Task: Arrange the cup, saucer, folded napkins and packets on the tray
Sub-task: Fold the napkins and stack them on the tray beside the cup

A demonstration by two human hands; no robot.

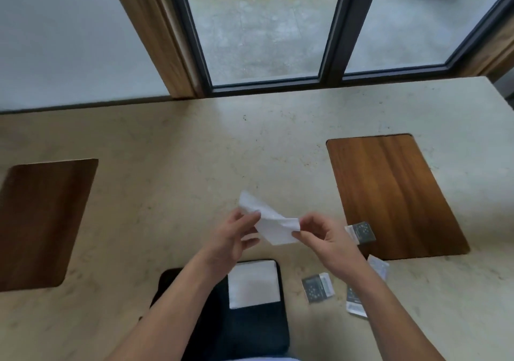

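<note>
Grip: left hand [236,235] and right hand [324,234] pinch opposite ends of napkin [274,225], mid-frame.
Tray [250,330]: folded napkin [253,284], lower centre.
Tabletop [194,143]: packets [318,287], lower right.

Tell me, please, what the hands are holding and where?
A white napkin, pinched by the left hand and the right hand at opposite ends.

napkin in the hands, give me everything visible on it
The napkin is white, thin paper or tissue by its look, partly folded and creased, held in the air above the table, tilted. The left hand pinches its left edge, the right hand its right corner. It touches nothing else; the black tray lies nearer the person.
</note>
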